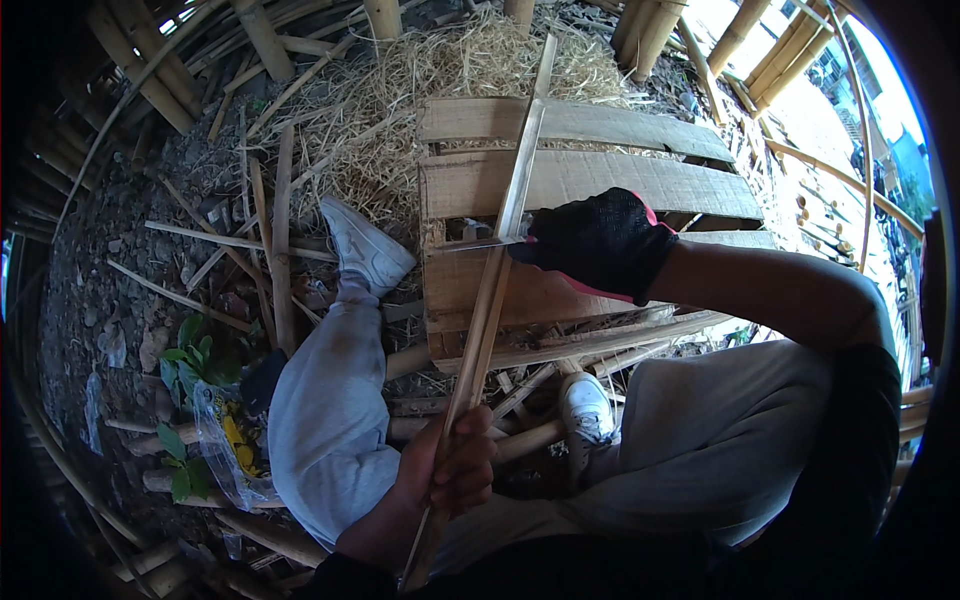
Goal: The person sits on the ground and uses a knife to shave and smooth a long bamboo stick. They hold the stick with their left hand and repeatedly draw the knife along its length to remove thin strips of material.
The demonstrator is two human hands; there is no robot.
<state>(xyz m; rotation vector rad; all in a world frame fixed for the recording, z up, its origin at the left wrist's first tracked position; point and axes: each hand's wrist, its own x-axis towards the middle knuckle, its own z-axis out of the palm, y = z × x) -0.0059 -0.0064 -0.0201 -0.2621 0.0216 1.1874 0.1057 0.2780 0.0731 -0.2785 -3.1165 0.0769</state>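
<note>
A long split bamboo strip (487,300) runs slantwise from my lap up over a low slatted wooden platform (610,180). My bare left hand (458,465) is closed round the strip near its lower end. In a black glove with pink trim, my right hand (605,245) is closed on a knife (478,244). The thin blade lies across the strip, about midway along it, and points left. The glove hides the knife's handle. Whether the blade's edge bites into the bamboo, I cannot tell.
Pale shavings (370,165) pile up behind the platform. Loose bamboo sticks (282,230) lie on the dirt at left, near a green plant (188,355) and a clear plastic bag (225,445). My legs flank the platform's near side. Bamboo posts (650,35) stand at the back.
</note>
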